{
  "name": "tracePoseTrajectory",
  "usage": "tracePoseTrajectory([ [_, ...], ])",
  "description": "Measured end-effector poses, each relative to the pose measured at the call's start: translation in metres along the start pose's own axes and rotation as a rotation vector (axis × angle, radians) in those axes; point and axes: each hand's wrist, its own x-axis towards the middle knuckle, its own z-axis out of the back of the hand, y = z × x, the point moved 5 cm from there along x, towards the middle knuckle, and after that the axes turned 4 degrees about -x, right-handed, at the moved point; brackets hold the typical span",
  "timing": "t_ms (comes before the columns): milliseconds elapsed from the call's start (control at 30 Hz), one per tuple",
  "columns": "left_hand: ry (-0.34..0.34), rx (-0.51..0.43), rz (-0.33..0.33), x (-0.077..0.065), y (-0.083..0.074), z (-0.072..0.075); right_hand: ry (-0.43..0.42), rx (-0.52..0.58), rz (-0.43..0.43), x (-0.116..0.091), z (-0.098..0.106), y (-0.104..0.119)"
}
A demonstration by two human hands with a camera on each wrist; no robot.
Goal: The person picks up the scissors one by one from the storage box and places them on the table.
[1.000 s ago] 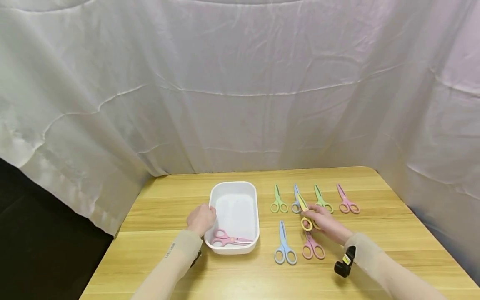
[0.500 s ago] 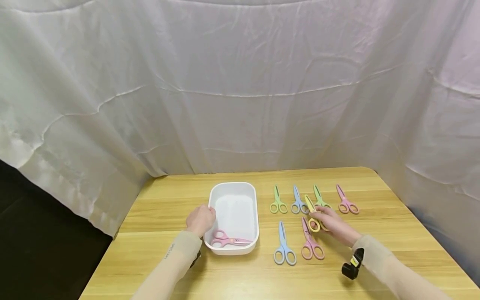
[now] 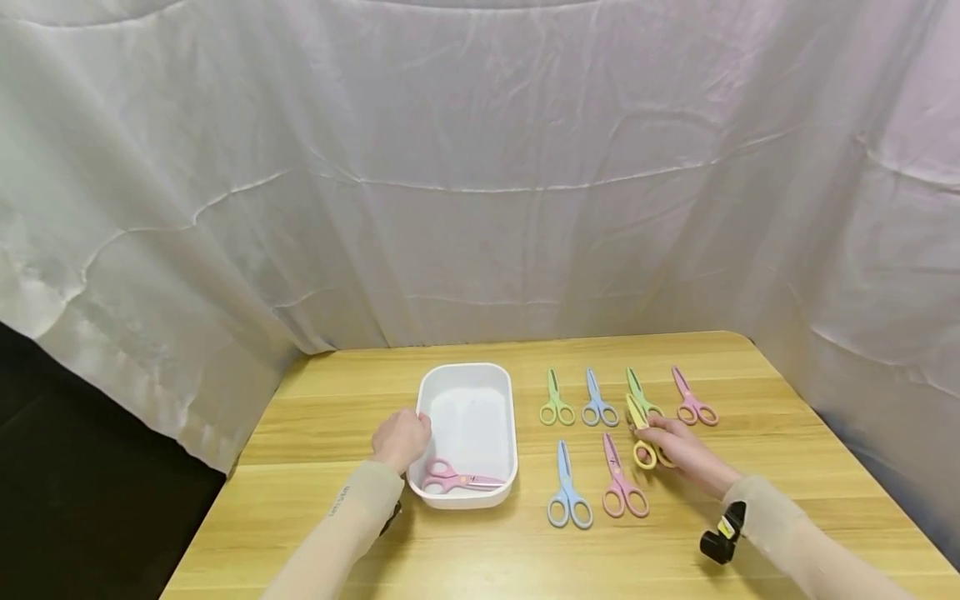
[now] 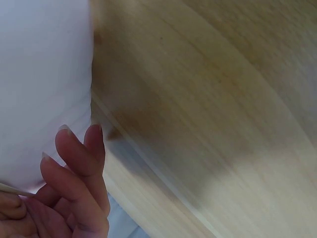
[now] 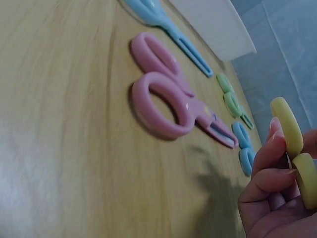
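At the left, my left hand [image 3: 402, 437] grips the left rim of a white plastic container [image 3: 514, 442]; in the left wrist view its fingers [image 4: 74, 173] lie along the outer wall. Inside the container's near end lies a pair of pink scissors [image 3: 461, 481]. My right hand [image 3: 686, 450] pinches a pair of yellow scissors [image 3: 636, 412] around the middle, blades pointing away, overlapping green scissors [image 3: 634, 383] behind. The right wrist view shows the yellow handle loops [image 5: 288, 126] beside my fingers. Just left of that hand, another pair of pink scissors [image 3: 616, 475] lies on the table.
Near blue scissors [image 3: 566, 483] lie between the container and the pink pair. Farther back in a row are green scissors [image 3: 554, 400], blue scissors [image 3: 595, 397] and pink scissors [image 3: 688, 398]. A pale curtain [image 3: 480, 208] hangs behind the wooden table [image 3: 337, 400].
My right hand has moved right with the yellow scissors, from over the near pink pair to in front of the right green pair. The left hand and container have stayed put.
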Motion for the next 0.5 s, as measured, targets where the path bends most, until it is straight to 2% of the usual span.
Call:
tracePoseTrajectory([
  [233, 0.013, 0.006, 0.011, -0.001, -0.001, -0.002, -0.022, -0.014, -0.004, -0.006, 0.005, -0.006],
  [433, 0.014, 0.005, 0.011, -0.001, -0.001, -0.001, 0.021, 0.115, -0.013, -0.011, 0.008, -0.011],
  [500, 0.015, 0.003, 0.011, -0.001, -0.001, -0.001, 0.037, 0.122, -0.005, -0.013, 0.009, -0.012],
])
